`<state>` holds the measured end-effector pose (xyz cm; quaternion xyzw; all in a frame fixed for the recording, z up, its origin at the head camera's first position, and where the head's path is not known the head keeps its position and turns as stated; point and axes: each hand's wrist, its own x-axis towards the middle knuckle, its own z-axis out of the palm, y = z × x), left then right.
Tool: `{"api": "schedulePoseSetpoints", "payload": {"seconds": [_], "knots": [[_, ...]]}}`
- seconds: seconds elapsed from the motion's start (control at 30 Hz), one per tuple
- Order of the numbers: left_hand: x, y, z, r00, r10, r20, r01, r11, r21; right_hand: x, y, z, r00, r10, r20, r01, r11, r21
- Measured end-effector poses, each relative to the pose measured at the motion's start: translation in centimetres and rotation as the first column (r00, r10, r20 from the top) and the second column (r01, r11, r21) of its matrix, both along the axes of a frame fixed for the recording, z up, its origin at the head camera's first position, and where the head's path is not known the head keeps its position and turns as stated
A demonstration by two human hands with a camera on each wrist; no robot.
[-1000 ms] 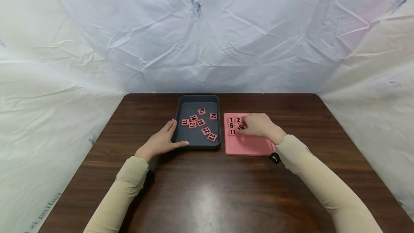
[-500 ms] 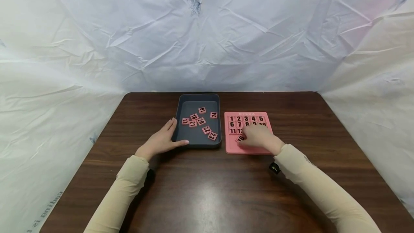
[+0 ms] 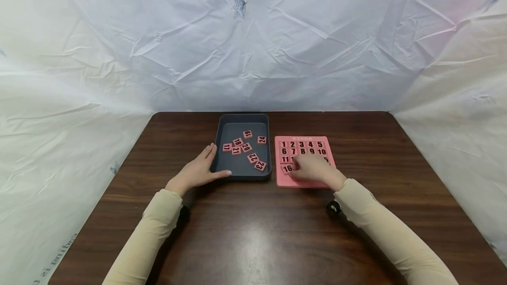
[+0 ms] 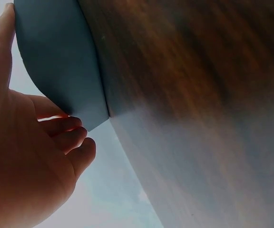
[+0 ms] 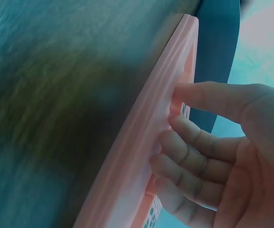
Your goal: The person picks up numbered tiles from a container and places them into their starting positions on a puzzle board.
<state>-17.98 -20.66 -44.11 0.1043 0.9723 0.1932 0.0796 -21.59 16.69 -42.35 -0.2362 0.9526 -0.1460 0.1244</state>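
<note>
My right hand (image 3: 314,168) is over the pink number puzzle board (image 3: 287,182), its thumb and forefinger pinching the pink tile marked 16 (image 3: 287,169). That tile lies slightly tilted at the left of the fourth row. Above it, rows of tiles begin with 1, 6 and 11; my fingers hide part of the third row. In the right wrist view the thumb (image 5: 194,93) touches the tile's edge. My left hand (image 3: 196,173) rests with straight fingers against the left side of the dark grey tray (image 3: 231,167), thumb over its near rim.
Several loose number tiles lie inside the tray, among them 22 (image 3: 252,158) and 24 (image 3: 262,140). Tray and board stand side by side on a brown wooden table (image 3: 245,223). White printed sheeting (image 3: 253,56) hangs behind and at both sides.
My right hand has brought tile 16 down from the third row, then left to the fourth row's start, turning it nearly straight. The left hand stays at the tray.
</note>
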Motion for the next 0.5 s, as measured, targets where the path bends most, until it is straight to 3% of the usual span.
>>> {"api": "schedulePoseSetpoints", "payload": {"seconds": [0.5], "knots": [[0.04,-0.01,0.11,1.000,-0.008,-0.001,0.008,1.000,-0.002,0.02,-0.49,0.09,1.000,-0.011,0.026,0.013,0.998,-0.055]]}}
